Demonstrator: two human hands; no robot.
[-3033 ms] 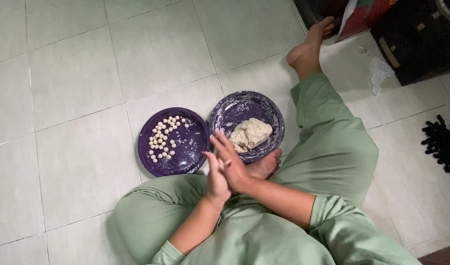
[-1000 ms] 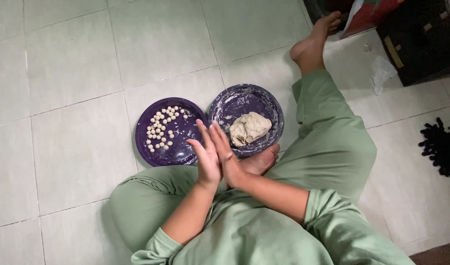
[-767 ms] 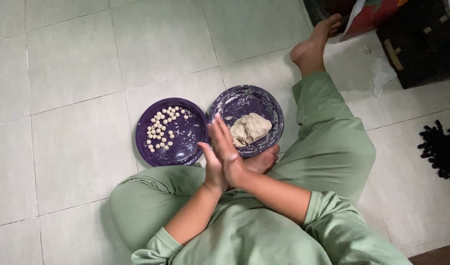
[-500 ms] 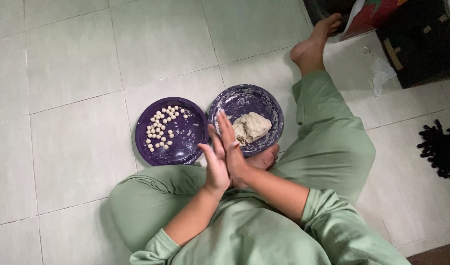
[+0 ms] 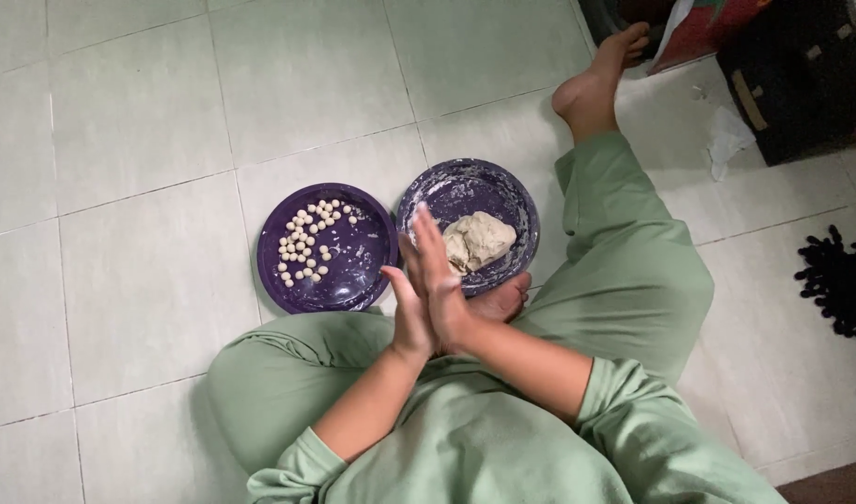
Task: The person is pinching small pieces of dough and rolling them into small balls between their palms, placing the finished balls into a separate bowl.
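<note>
My left hand (image 5: 403, 315) and my right hand (image 5: 439, 276) are pressed flat together, palm to palm, above my lap. The right fingers reach further forward, over the rim of a purple plate (image 5: 514, 194) that holds a pale lump of dough (image 5: 480, 241). Whatever lies between the palms is hidden. To the left, touching that plate, a second purple plate (image 5: 353, 271) carries several small round dough balls (image 5: 305, 245). Both plates stand on the tiled floor in front of my folded legs.
My green-trousered right leg (image 5: 633, 252) stretches out to the right, its bare foot (image 5: 596, 79) near dark furniture (image 5: 801, 75). A crumpled white tissue (image 5: 728, 140) and a black fringed mat (image 5: 843, 280) lie at the right. Pale floor tiles (image 5: 120, 140) spread left.
The palms have rubbed against each other: the right hand has slid forward over the left, and the left hand has drawn back. The plates and the dough have not moved.
</note>
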